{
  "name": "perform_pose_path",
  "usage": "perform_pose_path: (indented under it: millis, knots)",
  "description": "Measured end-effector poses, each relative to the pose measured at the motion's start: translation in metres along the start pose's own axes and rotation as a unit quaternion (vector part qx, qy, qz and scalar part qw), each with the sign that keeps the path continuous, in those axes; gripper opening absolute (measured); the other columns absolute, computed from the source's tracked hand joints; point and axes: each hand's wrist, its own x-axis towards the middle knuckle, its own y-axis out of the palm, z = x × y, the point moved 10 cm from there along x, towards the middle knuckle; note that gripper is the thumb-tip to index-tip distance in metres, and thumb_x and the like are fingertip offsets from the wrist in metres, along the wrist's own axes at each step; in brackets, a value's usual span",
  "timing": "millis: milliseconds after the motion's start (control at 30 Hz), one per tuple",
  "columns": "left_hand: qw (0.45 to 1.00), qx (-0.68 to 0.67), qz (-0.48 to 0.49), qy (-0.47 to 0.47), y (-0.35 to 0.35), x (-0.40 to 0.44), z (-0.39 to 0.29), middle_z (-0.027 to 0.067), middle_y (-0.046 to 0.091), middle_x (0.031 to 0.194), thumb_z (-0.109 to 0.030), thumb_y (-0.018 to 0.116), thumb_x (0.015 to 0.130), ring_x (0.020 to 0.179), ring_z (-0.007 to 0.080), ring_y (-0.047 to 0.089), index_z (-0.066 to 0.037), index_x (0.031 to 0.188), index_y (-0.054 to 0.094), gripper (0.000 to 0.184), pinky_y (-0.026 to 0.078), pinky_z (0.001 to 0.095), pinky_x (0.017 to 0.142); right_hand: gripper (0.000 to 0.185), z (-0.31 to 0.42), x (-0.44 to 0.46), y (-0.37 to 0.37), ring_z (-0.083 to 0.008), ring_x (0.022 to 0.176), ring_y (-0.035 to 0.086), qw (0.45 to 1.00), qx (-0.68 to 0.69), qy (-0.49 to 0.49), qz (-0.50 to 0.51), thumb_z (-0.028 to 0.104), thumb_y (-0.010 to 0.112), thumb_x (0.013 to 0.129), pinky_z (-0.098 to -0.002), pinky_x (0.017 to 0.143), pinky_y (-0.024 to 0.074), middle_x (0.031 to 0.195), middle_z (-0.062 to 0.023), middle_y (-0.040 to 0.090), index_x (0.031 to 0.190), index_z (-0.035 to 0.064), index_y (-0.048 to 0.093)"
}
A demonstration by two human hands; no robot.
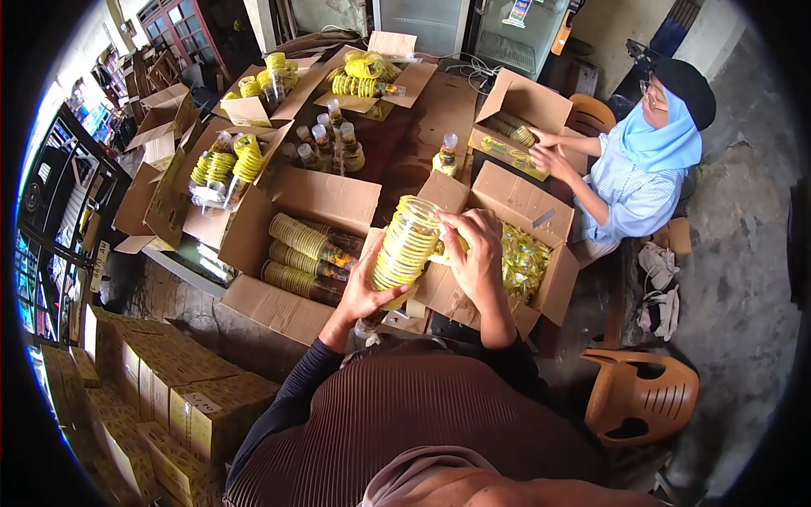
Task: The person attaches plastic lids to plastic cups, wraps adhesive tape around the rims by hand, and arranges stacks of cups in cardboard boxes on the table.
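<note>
A tilted stack of clear plastic cups with yellow markings (401, 258) is held over the boxes, its open top facing away from me. My left hand (365, 286) wraps around the stack's lower left side. At the rim of the top cup is my right hand (476, 253), fingers bent, with a small yellow packet (438, 253) partly showing under them. On the left, an open carton (279, 308) contains several lying cup stacks (296, 237). To the right, another open carton (553, 287) is filled with shiny yellow packets (524, 262).
A co-worker (646, 169) handles cups in a carton (528, 101) at the right. Further cartons of yellow-rimmed cups (367, 76) and several upright cup stacks (325, 139) stand behind. Closed boxes (203, 406) are piled lower left; an orange chair (642, 397) stands lower right.
</note>
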Motion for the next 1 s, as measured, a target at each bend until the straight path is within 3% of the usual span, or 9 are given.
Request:
perform_pose_path:
  millis: [167, 333, 400, 533, 700, 900, 1000]
  knots:
    - [0.997, 0.073, 0.031, 0.005, -0.010, -0.008, 0.008, 0.0263, 0.047, 0.137, -0.033, 0.084, 0.067, 0.129, 0.0302, 0.046, 0.009, 0.141, 0.031, 0.101, 0.034, 0.0393, 0.108, 0.011, 0.001, -0.002, 0.012, -0.0262, 0.083, 0.052, 0.999, -0.028, -0.015, 0.038, 0.008, 0.067, 0.081, -0.0398, 0.079, 0.0418, 0.082, -0.0048, 0.059, 0.092, 0.0085, 0.066]
    - [0.994, 0.086, 0.068, 0.005, -0.010, -0.011, -0.002, 0.0244, 0.050, 0.135, -0.033, 0.084, 0.066, 0.129, 0.0309, 0.047, 0.005, 0.143, 0.033, 0.100, 0.035, 0.0400, 0.108, 0.015, 0.001, -0.008, 0.019, -0.0278, 0.083, 0.055, 0.997, -0.002, -0.034, 0.070, 0.005, 0.067, 0.077, -0.0396, 0.077, 0.0455, 0.082, -0.0078, 0.060, 0.091, 0.0065, 0.063]
    - [0.993, 0.094, 0.076, 0.013, -0.009, -0.011, -0.002, 0.0237, 0.051, 0.135, -0.032, 0.084, 0.066, 0.128, 0.0310, 0.048, 0.003, 0.143, 0.033, 0.099, 0.036, 0.0401, 0.107, 0.022, -0.013, -0.017, 0.028, -0.0298, 0.083, 0.060, 0.984, 0.099, 0.055, 0.136, 0.003, 0.068, 0.075, -0.0392, 0.075, 0.0486, 0.085, -0.0111, 0.062, 0.096, 0.0042, 0.063]
    - [0.989, 0.084, 0.121, 0.001, 0.001, -0.013, 0.009, 0.0240, 0.052, 0.133, -0.030, 0.084, 0.065, 0.126, 0.0320, 0.050, 0.002, 0.143, 0.033, 0.098, 0.039, 0.0401, 0.105, 0.025, -0.018, -0.026, 0.029, -0.0311, 0.081, 0.063, 0.982, 0.084, 0.045, 0.165, 0.002, 0.068, 0.075, -0.0389, 0.074, 0.0508, 0.088, -0.0134, 0.064, 0.099, 0.0020, 0.062]
    - [0.985, 0.091, 0.147, 0.007, 0.014, -0.014, 0.010, 0.0231, 0.050, 0.135, -0.028, 0.084, 0.065, 0.127, 0.0323, 0.050, 0.000, 0.144, 0.034, 0.097, 0.039, 0.0402, 0.105, 0.022, -0.033, -0.035, 0.018, -0.0257, 0.076, 0.065, 0.971, 0.139, 0.116, 0.154, 0.001, 0.068, 0.076, -0.0330, 0.070, 0.0522, 0.087, -0.0141, 0.065, 0.098, -0.0006, 0.063]
    - [0.986, 0.056, 0.155, 0.027, 0.028, -0.017, 0.008, 0.0173, 0.046, 0.142, -0.028, 0.084, 0.065, 0.131, 0.0306, 0.045, -0.004, 0.146, 0.032, 0.099, 0.036, 0.0397, 0.108, 0.014, -0.033, -0.033, 0.005, -0.0182, 0.073, 0.060, 0.978, 0.113, 0.109, 0.135, 0.002, 0.070, 0.080, -0.0315, 0.065, 0.0489, 0.081, -0.0104, 0.059, 0.089, -0.0012, 0.060]
    - [0.987, 0.053, 0.153, 0.009, 0.030, -0.018, 0.015, 0.0178, 0.044, 0.143, -0.026, 0.085, 0.065, 0.132, 0.0295, 0.043, -0.003, 0.146, 0.031, 0.100, 0.034, 0.0392, 0.109, 0.015, -0.039, -0.025, -0.021, -0.0198, 0.073, 0.056, 0.989, 0.126, 0.084, 0.005, -0.001, 0.070, 0.079, -0.0307, 0.068, 0.0458, 0.082, -0.0099, 0.059, 0.090, -0.0016, 0.059]
